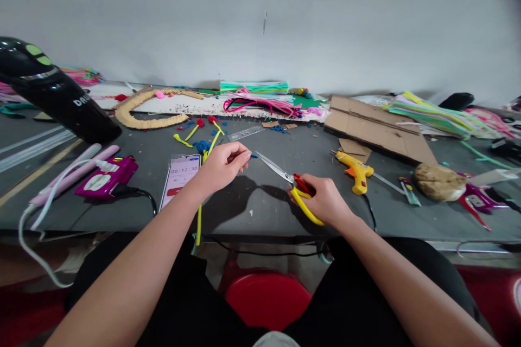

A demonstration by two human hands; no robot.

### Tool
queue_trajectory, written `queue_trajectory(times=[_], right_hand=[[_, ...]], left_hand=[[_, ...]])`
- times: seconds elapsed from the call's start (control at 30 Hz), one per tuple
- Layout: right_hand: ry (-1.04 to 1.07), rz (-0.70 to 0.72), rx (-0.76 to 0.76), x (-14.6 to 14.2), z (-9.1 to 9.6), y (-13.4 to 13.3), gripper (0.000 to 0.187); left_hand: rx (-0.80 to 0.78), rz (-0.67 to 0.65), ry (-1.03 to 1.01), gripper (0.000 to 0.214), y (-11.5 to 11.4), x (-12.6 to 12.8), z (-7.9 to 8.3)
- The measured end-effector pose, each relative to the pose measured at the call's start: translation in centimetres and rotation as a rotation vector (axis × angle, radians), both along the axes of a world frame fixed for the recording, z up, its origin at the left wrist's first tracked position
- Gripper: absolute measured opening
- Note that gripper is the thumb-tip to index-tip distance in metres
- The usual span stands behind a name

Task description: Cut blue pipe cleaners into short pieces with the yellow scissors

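In the middle of the head view, my left hand (pixel 228 165) is closed in a pinch. A short blue piece of pipe cleaner (pixel 253 156) pokes out from its fingertips. My right hand (pixel 328 200) grips scissors (pixel 280 172) with yellow and red handles. Their blades lie close together, with the tips just right of the blue piece and seemingly apart from it. Behind my left hand are yellow pipe-cleaner stems (pixel 214 140) with red tops and a clump of blue bits (pixel 202 146). A phone (pixel 181 176) showing a timer lies partly under my left forearm.
On the right are a yellow glue gun (pixel 355 171), flattened cardboard (pixel 378 129) and a pipe-cleaner bundle (pixel 431 114). A black vacuum (pixel 61 92), a purple device (pixel 108 178) and a pink straightener (pixel 73 173) stand or lie left. Pink pipe cleaners (pixel 264 104) lie at the back.
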State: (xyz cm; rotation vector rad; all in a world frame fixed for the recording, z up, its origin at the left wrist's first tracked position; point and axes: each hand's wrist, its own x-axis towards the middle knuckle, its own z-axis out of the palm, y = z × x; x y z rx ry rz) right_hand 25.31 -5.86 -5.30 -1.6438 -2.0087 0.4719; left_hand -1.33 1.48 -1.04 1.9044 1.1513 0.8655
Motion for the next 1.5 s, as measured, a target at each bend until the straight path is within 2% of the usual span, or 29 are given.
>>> queue_trajectory(times=[0.63,0.93,1.5], right_hand=[[-0.040,0.007,0.008,0.13,-0.20,0.21,0.024],[0.017,-0.003,0.013,0.20,-0.16,0.11,0.030],[-0.019,0.003,0.000,0.12,-0.28,0.13,0.031]], left_hand=[[0.012,-0.003,0.017,0.025,-0.09,-0.02,-0.02],[0.028,0.006,-0.032,0.024,0.09,-0.05,-0.10],[0.006,-0.002,-0.017,0.026,-0.21,0.09,0.22]])
